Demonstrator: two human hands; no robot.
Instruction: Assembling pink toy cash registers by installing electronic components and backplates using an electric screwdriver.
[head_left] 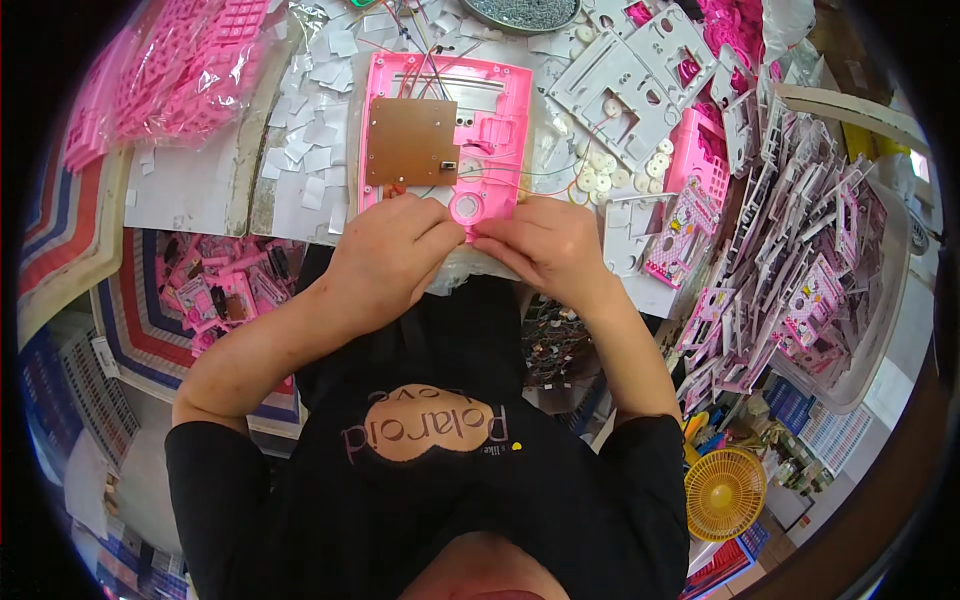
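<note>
A pink plastic housing (513,110) lies open-side up on the table in front of me. A brown circuit board (415,140) sits on its left half, and thin coloured wires run from it. At the housing's near edge is a small pink ring-shaped part (467,207) with a pale round centre. My left hand (395,250) is closed, with thumb and forefinger pinched at the ring's left side. My right hand (548,245) is also closed, pinching at its lower right. Whether the ring is fixed to the housing, I cannot tell. The fingertips are partly hidden.
White paper squares (315,135) lie scattered at left, below bagged pink parts (190,85). A metal bowl of screws (525,12) stands at the back. Right are white discs (600,170), grey frames (625,90) and a heaped tub (880,340). A yellow basket (725,495) sits lower right.
</note>
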